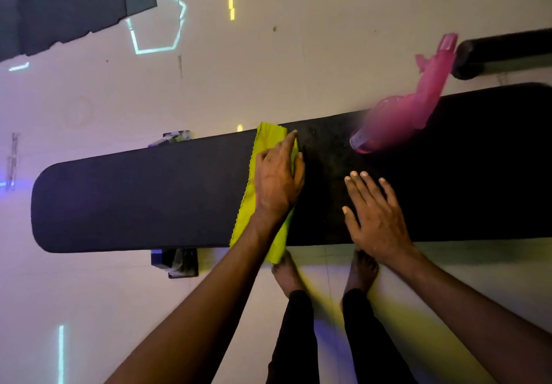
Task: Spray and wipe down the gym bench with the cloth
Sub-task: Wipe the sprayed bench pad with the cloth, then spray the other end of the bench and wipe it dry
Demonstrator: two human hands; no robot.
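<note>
A long black padded gym bench (134,195) runs across the view from left to right. A yellow-green cloth (263,144) lies spread across its middle, hanging over the near edge. My left hand (276,180) presses flat on the cloth with fingers extended toward the far edge. My right hand (375,213) hovers or rests flat over the bare pad just right of the cloth, fingers spread, holding nothing. A pink spray bottle (400,115) sits tilted and blurred on the bench's far side, to the right of both hands.
My bare feet (325,270) stand on the pale floor at the bench's near edge. Bench legs (176,261) show under the pad at left. A black foam roller pad (504,52) sits at far right. Dark floor mats (71,10) lie at top left.
</note>
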